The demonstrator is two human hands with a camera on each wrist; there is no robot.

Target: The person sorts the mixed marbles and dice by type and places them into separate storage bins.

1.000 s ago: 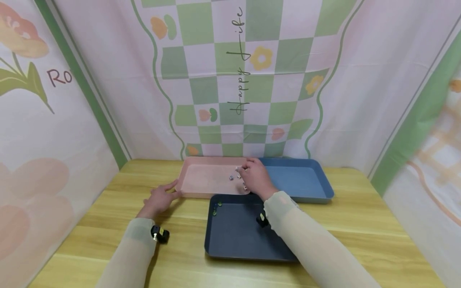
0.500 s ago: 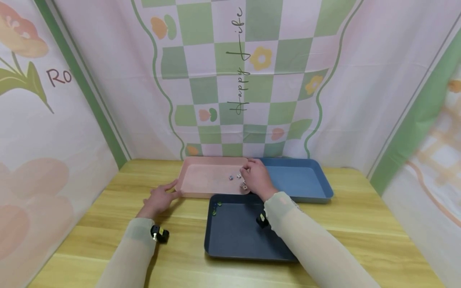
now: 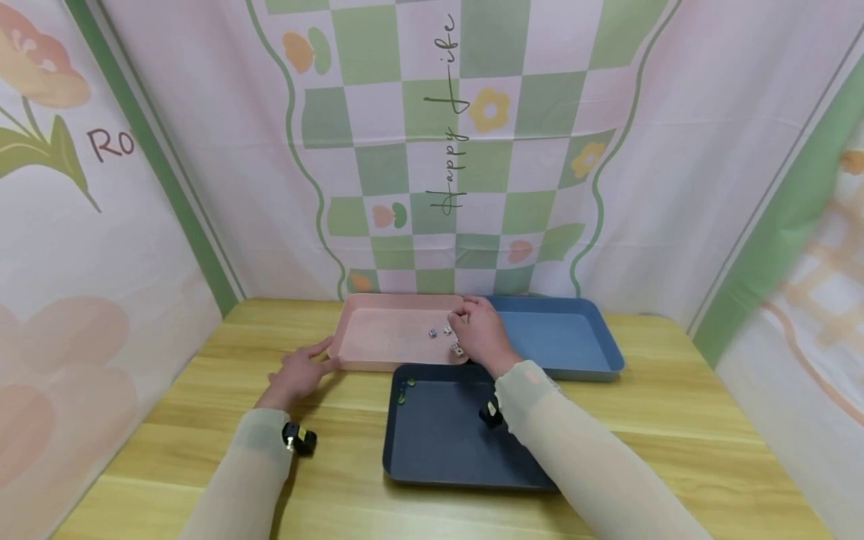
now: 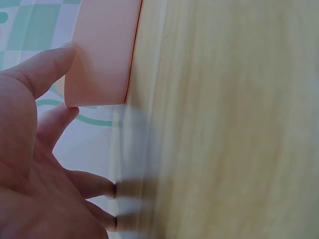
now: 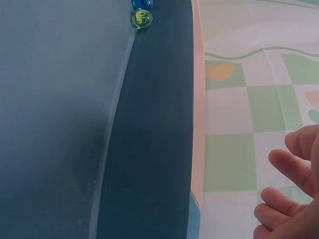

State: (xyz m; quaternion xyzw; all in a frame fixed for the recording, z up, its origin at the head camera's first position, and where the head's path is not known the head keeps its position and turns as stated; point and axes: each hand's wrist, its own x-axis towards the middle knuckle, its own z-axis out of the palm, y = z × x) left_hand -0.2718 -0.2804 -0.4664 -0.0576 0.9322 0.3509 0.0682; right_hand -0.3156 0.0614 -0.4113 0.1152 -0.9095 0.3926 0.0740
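Several small white dice (image 3: 433,333) lie in the right half of the pink tray (image 3: 378,334). Over that end hovers my right hand (image 3: 481,334), its fingers loosely bent beside the dice. The right wrist view shows nothing between those fingers (image 5: 291,167), though the palm is mostly hidden. At the near left corner of the pink tray, my left hand (image 3: 300,373) touches the wall with thumb and forefinger, the other fingers spread. The left wrist view has the thumb (image 4: 55,64) against the tray wall (image 4: 102,59) and the forefinger tip at its lower corner.
A dark tray (image 3: 466,480) stands in front, under my right forearm, with several green and blue glass marbles (image 5: 142,19) in its far left corner. Right of the pink tray is a blue tray (image 3: 556,341). A printed cloth (image 3: 432,180) hangs behind the table.
A die near my right fingertips a second ago is no longer in sight there. The dice at the tray's near right corner have shifted slightly. My left hand has stayed put.
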